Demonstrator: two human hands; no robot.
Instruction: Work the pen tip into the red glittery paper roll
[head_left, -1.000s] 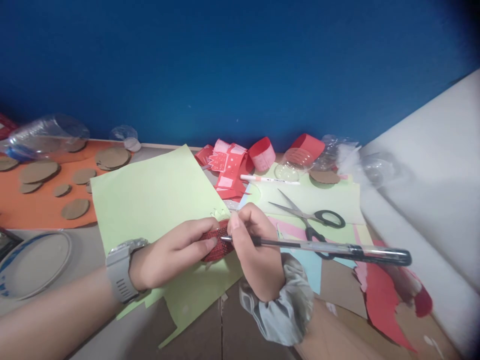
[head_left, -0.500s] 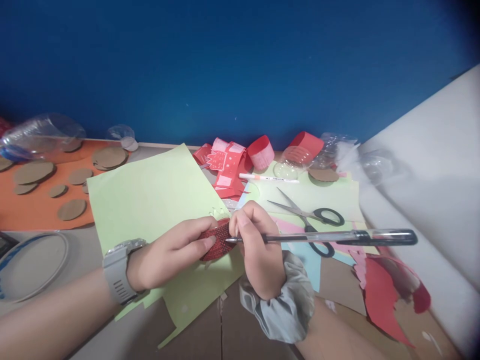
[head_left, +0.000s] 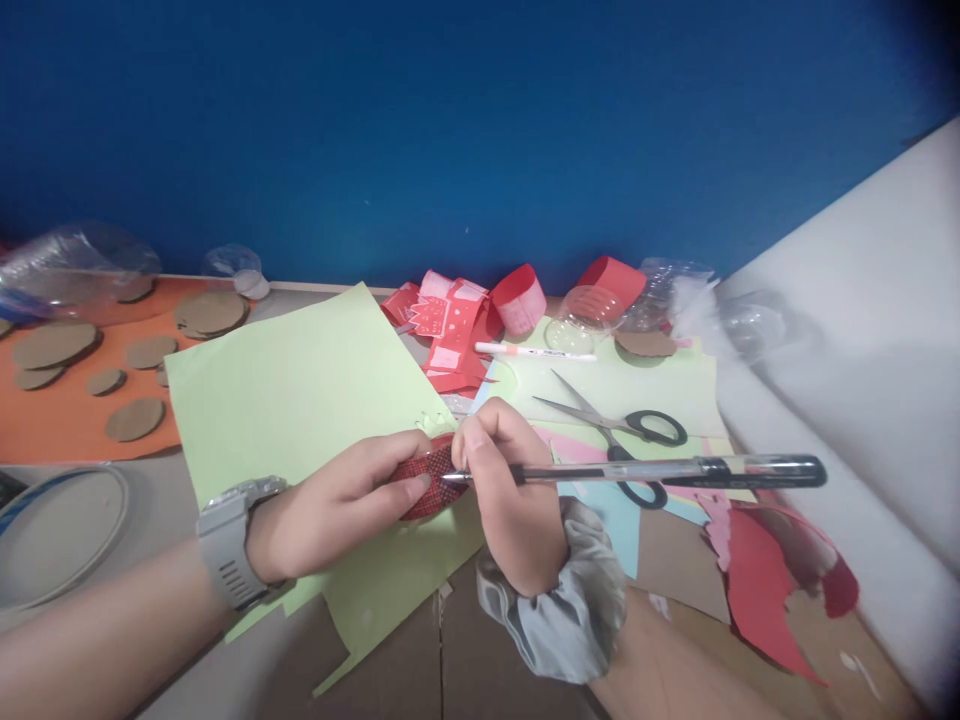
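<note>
In the middle of the head view, my left hand point(head_left: 345, 505), with a grey watch at the wrist, is closed on a small red piece with a dark crosshatch pattern point(head_left: 420, 482). My right hand point(head_left: 510, 495) pinches the piece's right side, its fingertips hiding that edge. A clear-barrelled pen point(head_left: 637, 471) is also held in my right hand, lying sideways with its tip over the patterned piece. Under both hands lies a light green paper sheet point(head_left: 300, 390), with small cut scraps of the same green just above the fingers.
Open black-handled scissors point(head_left: 611, 425) and a white marker point(head_left: 534, 352) lie on papers to the right. Red paper shapes point(head_left: 457, 325) sit by the blue wall. Cardboard discs point(head_left: 135, 420) rest on orange paper at left, near a clear plastic bottle point(head_left: 67, 265). Red scraps point(head_left: 765, 570) lie right.
The whole view has shifted slightly, so everything appears a little further left. Both hands keep the same grip on the patterned piece and the pen.
</note>
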